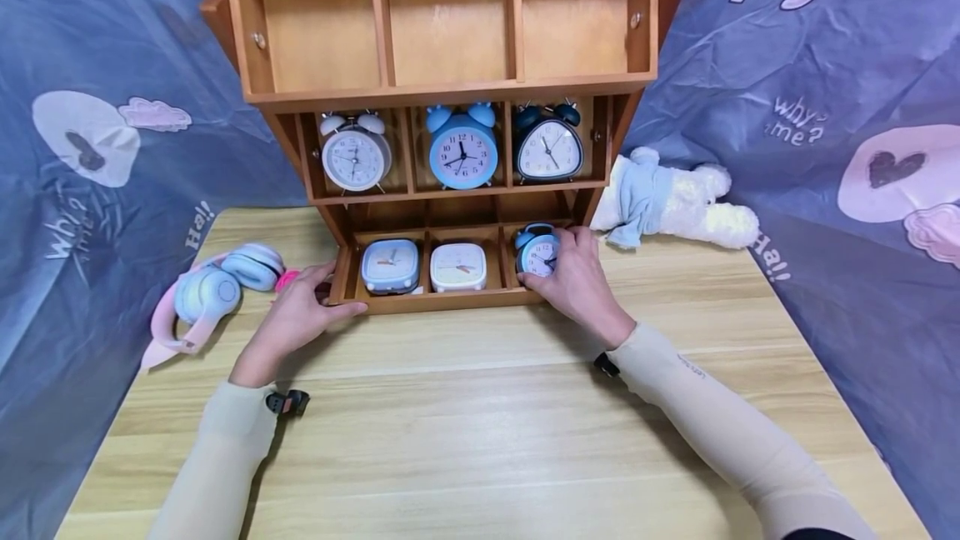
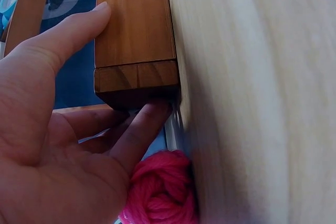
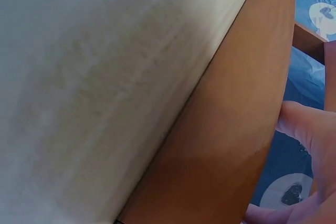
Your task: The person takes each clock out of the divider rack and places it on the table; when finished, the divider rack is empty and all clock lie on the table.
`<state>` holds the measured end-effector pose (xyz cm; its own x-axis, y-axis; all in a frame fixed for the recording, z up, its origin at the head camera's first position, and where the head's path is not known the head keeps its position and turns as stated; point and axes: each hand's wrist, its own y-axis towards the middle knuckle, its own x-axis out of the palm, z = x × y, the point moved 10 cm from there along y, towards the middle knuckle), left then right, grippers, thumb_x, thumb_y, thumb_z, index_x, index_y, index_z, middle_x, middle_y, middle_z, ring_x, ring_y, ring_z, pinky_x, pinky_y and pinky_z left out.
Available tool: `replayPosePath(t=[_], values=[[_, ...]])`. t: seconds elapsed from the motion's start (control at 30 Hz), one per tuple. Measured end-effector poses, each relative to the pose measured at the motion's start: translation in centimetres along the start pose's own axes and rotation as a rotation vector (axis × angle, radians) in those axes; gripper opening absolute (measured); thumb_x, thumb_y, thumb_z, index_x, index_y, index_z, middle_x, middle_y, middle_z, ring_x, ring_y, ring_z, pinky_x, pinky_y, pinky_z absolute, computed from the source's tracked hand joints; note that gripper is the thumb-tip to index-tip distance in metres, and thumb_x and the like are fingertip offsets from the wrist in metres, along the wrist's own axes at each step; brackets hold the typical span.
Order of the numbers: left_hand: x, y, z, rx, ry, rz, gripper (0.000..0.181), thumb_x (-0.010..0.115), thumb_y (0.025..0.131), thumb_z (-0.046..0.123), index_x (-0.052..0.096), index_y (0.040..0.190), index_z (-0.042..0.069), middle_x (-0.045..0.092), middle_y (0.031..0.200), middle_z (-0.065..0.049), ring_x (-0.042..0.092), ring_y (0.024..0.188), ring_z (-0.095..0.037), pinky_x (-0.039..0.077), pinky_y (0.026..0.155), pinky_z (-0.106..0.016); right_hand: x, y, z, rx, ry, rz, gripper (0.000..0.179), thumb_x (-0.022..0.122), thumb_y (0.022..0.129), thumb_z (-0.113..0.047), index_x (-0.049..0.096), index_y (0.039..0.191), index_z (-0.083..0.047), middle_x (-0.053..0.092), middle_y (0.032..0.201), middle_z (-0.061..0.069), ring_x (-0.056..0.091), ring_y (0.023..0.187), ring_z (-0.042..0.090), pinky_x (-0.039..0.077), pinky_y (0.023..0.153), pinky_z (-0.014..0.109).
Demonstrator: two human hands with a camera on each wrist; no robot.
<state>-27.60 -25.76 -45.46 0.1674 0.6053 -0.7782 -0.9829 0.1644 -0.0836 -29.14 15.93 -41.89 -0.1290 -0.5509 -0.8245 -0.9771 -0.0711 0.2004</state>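
A three-tier wooden shelf stands at the back of the table. My left hand grips its bottom tier by the front left corner; the left wrist view has the thumb on the front board and the fingers at the end. In the bottom right compartment, my right hand holds a small blue twin-bell alarm clock, covering part of its right side. Beside it in the bottom tier sit a white square clock and a blue square clock, one per compartment.
The middle tier holds a white alarm clock, a blue one and a dark rounded-triangular one. Pink and blue headphones and pink yarn lie left, a white plush toy right. Printed blue cloth hangs behind.
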Motion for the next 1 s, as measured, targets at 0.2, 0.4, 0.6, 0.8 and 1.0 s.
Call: replayPosePath(t=[0.2,0.4,0.6,0.8,1.0], values=[[-0.1,0.1,0.0,0.000,0.012,-0.002,0.106,0.087,0.098,0.050,0.036,0.170,-0.009,0.048,0.166,-0.039,0.065,0.138,-0.054,0.053,0.117,-0.067,-0.1,-0.1,0.0,0.014,0.010,0.022,0.096,0.097,0.085,-0.031,0.050,0.154,0.017,0.049,0.144,0.037,0.049,0.132,0.049,0.052,0.110,0.060],[0.0,0.0,0.0,0.002,0.013,-0.003,0.106,0.087,0.098,0.050,0.037,0.170,-0.009,0.050,0.165,-0.039,0.064,0.139,-0.054,0.053,0.118,-0.068,-0.1,-0.1,-0.3,-0.017,-0.003,0.031,0.093,0.096,0.085,-0.029,0.052,0.152,0.018,0.050,0.142,0.037,0.050,0.130,0.049,0.052,0.108,0.059],[0.1,-0.1,-0.1,-0.004,0.013,-0.006,0.106,0.087,0.098,0.051,0.037,0.170,-0.009,0.050,0.165,-0.039,0.062,0.142,-0.054,0.051,0.120,-0.068,-0.4,0.2,-1.0,-0.051,-0.001,0.044,0.090,0.096,0.084,-0.029,0.054,0.149,0.019,0.051,0.146,0.037,0.051,0.133,0.048,0.052,0.112,0.059],[0.0,-0.1,0.0,0.002,0.018,-0.001,0.104,0.087,0.098,0.049,0.038,0.169,-0.010,0.051,0.164,-0.039,0.063,0.140,-0.054,0.052,0.119,-0.068,-0.8,0.6,-1.4,-0.054,0.017,0.052,0.090,0.096,0.084,-0.029,0.055,0.149,0.018,0.051,0.147,0.037,0.052,0.134,0.050,0.051,0.113,0.060],[0.0,0.0,-0.1,0.008,0.017,0.000,0.104,0.087,0.098,0.049,0.038,0.169,-0.009,0.051,0.164,-0.038,0.063,0.140,-0.053,0.052,0.119,-0.068,-1.0,0.8,-1.4,-0.037,0.019,0.050,0.090,0.096,0.084,-0.028,0.055,0.149,0.017,0.051,0.145,0.037,0.054,0.130,0.049,0.053,0.110,0.060]])
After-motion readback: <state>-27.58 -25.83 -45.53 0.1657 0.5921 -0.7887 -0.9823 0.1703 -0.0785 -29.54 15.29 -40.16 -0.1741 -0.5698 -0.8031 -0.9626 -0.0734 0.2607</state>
